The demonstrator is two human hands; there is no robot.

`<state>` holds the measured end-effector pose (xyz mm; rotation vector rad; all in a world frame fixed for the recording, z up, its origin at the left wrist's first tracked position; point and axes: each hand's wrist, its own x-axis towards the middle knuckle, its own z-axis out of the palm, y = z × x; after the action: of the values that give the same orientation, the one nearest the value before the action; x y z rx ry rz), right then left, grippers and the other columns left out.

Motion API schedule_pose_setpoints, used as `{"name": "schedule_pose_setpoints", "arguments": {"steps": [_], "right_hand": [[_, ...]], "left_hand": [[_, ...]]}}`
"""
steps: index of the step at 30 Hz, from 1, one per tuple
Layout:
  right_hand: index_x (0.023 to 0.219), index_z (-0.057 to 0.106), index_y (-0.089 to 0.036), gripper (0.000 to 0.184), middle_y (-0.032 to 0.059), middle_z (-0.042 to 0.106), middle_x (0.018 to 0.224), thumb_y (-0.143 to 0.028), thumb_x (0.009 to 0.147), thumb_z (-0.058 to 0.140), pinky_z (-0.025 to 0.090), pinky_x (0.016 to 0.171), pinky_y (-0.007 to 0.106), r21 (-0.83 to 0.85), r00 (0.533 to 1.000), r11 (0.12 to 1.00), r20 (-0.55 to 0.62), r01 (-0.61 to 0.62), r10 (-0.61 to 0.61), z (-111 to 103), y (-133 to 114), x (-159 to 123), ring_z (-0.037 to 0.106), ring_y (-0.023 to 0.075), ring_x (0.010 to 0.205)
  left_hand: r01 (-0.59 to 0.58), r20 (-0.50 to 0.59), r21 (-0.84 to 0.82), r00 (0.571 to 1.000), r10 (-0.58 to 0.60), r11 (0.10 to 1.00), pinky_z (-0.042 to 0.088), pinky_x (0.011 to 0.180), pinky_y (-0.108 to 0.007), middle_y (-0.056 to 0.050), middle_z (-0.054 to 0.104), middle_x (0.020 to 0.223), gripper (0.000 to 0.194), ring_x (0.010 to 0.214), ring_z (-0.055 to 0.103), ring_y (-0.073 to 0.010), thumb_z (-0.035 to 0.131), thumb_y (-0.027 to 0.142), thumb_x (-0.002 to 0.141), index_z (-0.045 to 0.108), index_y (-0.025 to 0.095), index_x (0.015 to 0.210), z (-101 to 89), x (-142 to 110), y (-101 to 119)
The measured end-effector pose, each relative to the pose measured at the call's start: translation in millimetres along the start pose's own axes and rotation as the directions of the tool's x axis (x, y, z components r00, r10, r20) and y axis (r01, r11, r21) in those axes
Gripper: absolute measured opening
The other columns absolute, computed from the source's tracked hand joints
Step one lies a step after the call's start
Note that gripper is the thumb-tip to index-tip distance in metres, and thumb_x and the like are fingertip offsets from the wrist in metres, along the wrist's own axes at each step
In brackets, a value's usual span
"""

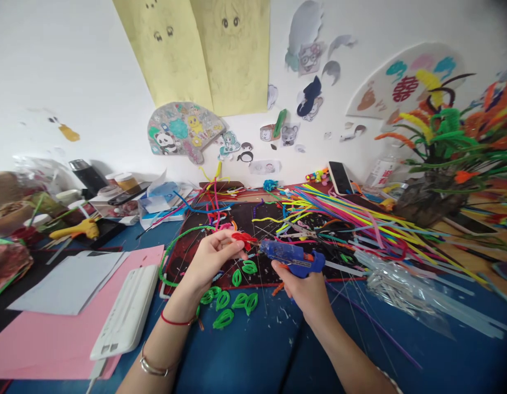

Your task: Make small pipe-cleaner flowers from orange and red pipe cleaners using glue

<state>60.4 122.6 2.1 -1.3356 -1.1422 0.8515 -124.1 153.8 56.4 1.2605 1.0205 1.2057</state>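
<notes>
Pinched between the fingers of my left hand point(220, 251) is a small red pipe-cleaner piece point(244, 238), raised over the dark mat. My right hand point(305, 290) is wrapped round a blue hot glue gun point(292, 257), its nozzle pointing left, close to the red piece. I cannot tell whether the nozzle touches it. A clear glue stick point(346, 268) juts from the gun's back end. Below my hands, several green pipe-cleaner leaf loops point(223, 300) lie on the blue table and the mat's front edge.
Many coloured pipe cleaners point(352, 216) spread across the right of the dark mat point(196, 257). A plastic bag point(401, 290) and clear glue sticks lie at right, near a pipe-cleaner plant point(434, 158). At left are a white power bank point(126, 312), papers point(68, 279) and a yellow glue gun point(75, 230).
</notes>
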Motion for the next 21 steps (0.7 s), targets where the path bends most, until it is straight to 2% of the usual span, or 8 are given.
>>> {"name": "schedule_pose_setpoints", "arguments": {"steps": [13, 21], "right_hand": [[0.062, 0.063, -0.021, 0.023, -0.0008, 0.053, 0.042, -0.041, 0.071, 0.070, 0.039, 0.043, 0.027, -0.030, 1.000, 0.999, -0.004, -0.022, 0.022, -0.5, 2.2, -0.4, 0.057, 0.0193, 0.046], [0.067, 0.063, -0.021, 0.019, -0.0047, 0.047, 0.038, -0.039, 0.070, 0.071, 0.036, 0.039, 0.027, 0.018, 0.998, 0.998, 0.003, -0.064, 0.064, -0.3, 0.1, -2.2, 0.049, 0.0160, 0.036]], "left_hand": [[-0.007, -0.003, 0.011, 1.000, 0.007, 1.000, 0.052, 0.062, -0.025, -0.003, 0.071, 0.060, 0.019, 0.055, 0.065, -0.0138, 0.079, 0.031, 0.069, 0.068, 0.016, 0.070, -0.4, -1.0, 0.7], [-0.012, -0.004, 0.011, 1.000, 0.012, 1.000, 0.052, 0.063, -0.027, -0.003, 0.071, 0.060, 0.018, 0.056, 0.064, -0.0148, 0.078, 0.031, 0.070, 0.068, 0.016, 0.071, -1.3, -0.3, -0.5]]}}
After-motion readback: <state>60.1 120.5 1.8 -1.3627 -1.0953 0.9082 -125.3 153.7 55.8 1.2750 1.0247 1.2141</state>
